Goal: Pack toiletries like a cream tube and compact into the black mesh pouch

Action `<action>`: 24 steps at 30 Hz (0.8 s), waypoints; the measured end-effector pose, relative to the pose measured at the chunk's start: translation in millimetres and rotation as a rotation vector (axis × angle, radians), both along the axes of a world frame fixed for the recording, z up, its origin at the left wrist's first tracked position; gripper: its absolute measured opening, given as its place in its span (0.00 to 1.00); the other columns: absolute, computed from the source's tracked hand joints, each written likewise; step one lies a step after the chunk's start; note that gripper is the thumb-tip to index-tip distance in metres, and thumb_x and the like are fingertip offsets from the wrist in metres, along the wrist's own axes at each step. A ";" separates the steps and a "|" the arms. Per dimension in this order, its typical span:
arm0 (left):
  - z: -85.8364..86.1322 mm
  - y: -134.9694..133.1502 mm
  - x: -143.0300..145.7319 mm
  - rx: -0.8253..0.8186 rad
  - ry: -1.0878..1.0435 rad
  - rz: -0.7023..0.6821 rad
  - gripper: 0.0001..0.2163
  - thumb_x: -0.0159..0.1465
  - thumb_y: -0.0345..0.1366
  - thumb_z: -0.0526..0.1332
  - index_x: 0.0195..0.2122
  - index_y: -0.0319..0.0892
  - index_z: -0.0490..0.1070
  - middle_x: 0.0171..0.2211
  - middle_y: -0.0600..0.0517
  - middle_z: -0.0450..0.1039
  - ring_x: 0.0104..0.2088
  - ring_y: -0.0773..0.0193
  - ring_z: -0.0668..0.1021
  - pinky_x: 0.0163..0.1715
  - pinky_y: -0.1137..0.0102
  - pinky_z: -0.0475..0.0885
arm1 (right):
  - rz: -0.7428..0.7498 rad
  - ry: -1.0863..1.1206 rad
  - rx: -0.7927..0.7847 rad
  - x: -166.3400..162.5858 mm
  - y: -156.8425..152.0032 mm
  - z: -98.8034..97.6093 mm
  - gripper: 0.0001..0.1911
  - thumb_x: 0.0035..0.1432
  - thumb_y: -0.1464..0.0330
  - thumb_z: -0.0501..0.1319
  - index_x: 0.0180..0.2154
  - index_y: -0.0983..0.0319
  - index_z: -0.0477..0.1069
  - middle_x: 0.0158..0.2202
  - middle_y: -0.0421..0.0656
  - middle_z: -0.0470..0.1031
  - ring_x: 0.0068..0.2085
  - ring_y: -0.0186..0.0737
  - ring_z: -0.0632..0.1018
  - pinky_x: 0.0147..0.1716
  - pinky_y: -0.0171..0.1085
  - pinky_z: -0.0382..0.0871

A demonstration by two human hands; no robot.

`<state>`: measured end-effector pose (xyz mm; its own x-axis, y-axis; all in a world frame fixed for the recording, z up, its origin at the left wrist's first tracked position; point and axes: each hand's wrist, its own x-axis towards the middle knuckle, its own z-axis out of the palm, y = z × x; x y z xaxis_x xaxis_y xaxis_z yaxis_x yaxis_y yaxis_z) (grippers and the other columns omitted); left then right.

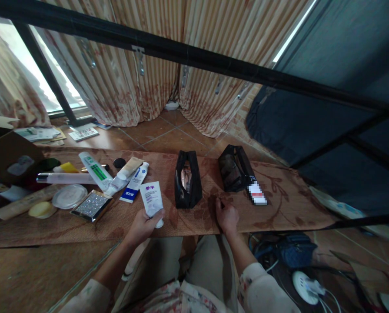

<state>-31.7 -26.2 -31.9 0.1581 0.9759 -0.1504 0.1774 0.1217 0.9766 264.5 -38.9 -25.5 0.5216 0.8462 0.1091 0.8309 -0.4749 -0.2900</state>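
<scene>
My left hand (146, 224) is closed around the capped lower end of a white squeeze tube (152, 198) with purple lettering, tilted above the cloth. On the table near the middle stands an open black mesh pouch (180, 200) with something shiny inside. My right hand (227, 215) rests on the cloth with curled fingers, and nothing shows in them. Just beyond it sits a second black mesh pouch (228, 169), with a phone-like item (257, 193) at its right, its face blurred out. A blue and white tube (134, 184) lies left of the held tube.
At left lie a green and white tube (95, 171), a beige tube (131, 167), a glittery compact (91, 206), a round clear-lidded container (69, 196) and a cardboard box (8, 161). A dark metal bar (194, 54) crosses ahead. A power strip (303, 287) is at lower right.
</scene>
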 end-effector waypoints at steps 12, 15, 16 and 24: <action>4.9 -1.2 -0.6 -0.040 -0.023 -0.034 0.11 0.55 0.41 0.63 0.24 0.37 0.71 0.19 0.52 0.72 0.21 0.64 0.73 0.21 0.73 0.68 | -0.009 0.003 -0.004 0.3 -0.2 -0.6 0.20 0.62 0.56 0.51 0.35 0.60 0.78 0.30 0.46 0.78 0.28 0.36 0.73 0.26 0.33 0.52; 5.9 -2.3 -0.4 -0.059 -0.038 -0.033 0.11 0.54 0.41 0.63 0.22 0.38 0.71 0.17 0.53 0.69 0.19 0.66 0.71 0.19 0.74 0.66 | -0.010 0.003 -0.006 0.5 -0.3 -1.1 0.21 0.62 0.56 0.51 0.35 0.60 0.78 0.30 0.47 0.78 0.28 0.36 0.73 0.26 0.33 0.51; 6.3 -2.8 -0.2 -0.065 -0.036 -0.031 0.11 0.54 0.40 0.63 0.22 0.38 0.70 0.17 0.54 0.69 0.18 0.67 0.71 0.18 0.74 0.65 | -0.010 0.003 -0.006 0.6 -0.3 -1.3 0.21 0.62 0.55 0.51 0.35 0.60 0.78 0.31 0.47 0.78 0.28 0.36 0.73 0.26 0.33 0.52; 11.8 -1.2 -1.4 0.028 0.003 -0.050 0.10 0.53 0.38 0.63 0.32 0.37 0.76 0.23 0.53 0.73 0.23 0.64 0.73 0.24 0.72 0.67 | -0.004 0.007 0.002 0.5 0.1 -1.7 0.21 0.63 0.56 0.51 0.34 0.60 0.77 0.32 0.47 0.78 0.29 0.36 0.74 0.27 0.33 0.53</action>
<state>-33.1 -27.4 -20.1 0.2063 0.9706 -0.1238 0.1859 0.0854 0.9789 264.9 -38.8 -27.2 0.5258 0.8438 0.1072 0.8270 -0.4776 -0.2967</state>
